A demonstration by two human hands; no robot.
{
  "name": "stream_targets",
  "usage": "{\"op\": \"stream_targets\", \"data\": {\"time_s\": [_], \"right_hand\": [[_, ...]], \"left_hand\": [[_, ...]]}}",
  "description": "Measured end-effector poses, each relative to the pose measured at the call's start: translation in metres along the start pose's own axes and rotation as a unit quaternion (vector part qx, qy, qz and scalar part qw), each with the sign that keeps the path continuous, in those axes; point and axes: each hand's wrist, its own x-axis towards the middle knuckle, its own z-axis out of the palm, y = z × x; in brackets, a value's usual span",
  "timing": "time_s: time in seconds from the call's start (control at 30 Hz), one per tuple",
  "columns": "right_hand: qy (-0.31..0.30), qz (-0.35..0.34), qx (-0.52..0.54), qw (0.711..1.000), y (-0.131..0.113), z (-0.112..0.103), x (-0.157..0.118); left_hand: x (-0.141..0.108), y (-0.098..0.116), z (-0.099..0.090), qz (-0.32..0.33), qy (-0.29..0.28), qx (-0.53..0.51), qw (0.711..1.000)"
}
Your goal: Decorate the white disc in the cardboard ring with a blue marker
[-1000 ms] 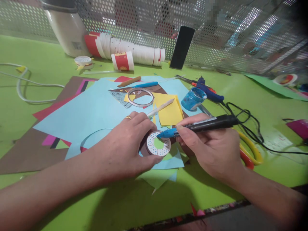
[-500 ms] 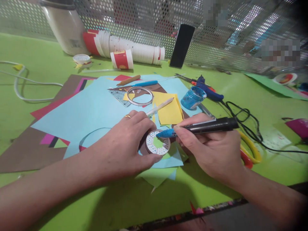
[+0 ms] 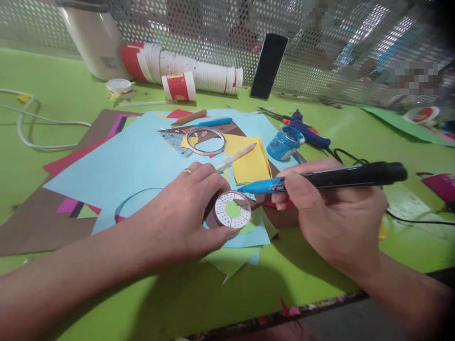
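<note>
Between thumb and fingers, my left hand (image 3: pixel 194 213) grips a small round piece (image 3: pixel 222 220) with a dark side wall. Its white ring-shaped top is split into sections speckled with blue dots, around a green hexagon. My right hand (image 3: pixel 330 213) is closed on a marker (image 3: pixel 341 176) with a black barrel and a blue front. The marker's tip points left, just above the round piece's upper edge and apart from it. Sheets of light blue paper (image 3: pixel 103 166) lie under and behind my left hand, and a yellow paper (image 3: pixel 249 163) lies beyond the marker.
Beyond my hands are a white pencil (image 3: pixel 236 157), a metal ring (image 3: pixel 223 142), a blue-stained jar (image 3: pixel 284 149) and a blue glue gun (image 3: pixel 309 132). Stacked paper cups (image 3: pixel 199 71) and a phone (image 3: pixel 269 66) stand along the mesh screen. A cord (image 3: pixel 419 220) runs at right.
My right hand has drawn the marker back to the right, lifting its tip off the round piece's top. My left hand keeps its grip and has hardly moved.
</note>
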Motion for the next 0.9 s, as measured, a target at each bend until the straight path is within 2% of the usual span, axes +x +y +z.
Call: {"op": "stream_targets", "data": {"time_s": [0.43,0.67,0.8,0.9], "right_hand": [[-0.027,-0.018,-0.027,0.999,0.0037,-0.0024,0.0020],[-0.029,-0.005,0.093,0.995,0.0007,-0.0023,0.0039],[-0.031,-0.011,0.107,0.994,-0.0008,-0.0023,0.0049],[-0.034,-0.017,0.111,0.993,-0.0003,-0.0027,0.0049]], "left_hand": [[0.0000,0.0001,0.0006,-0.003,0.000,-0.001,1.000],[-0.0010,0.0018,-0.0019,-0.047,-0.021,-0.020,0.998],[-0.0023,0.0038,-0.0019,-0.066,-0.017,-0.031,0.997],[-0.0022,0.0058,-0.0033,-0.051,-0.014,-0.022,0.998]]}}
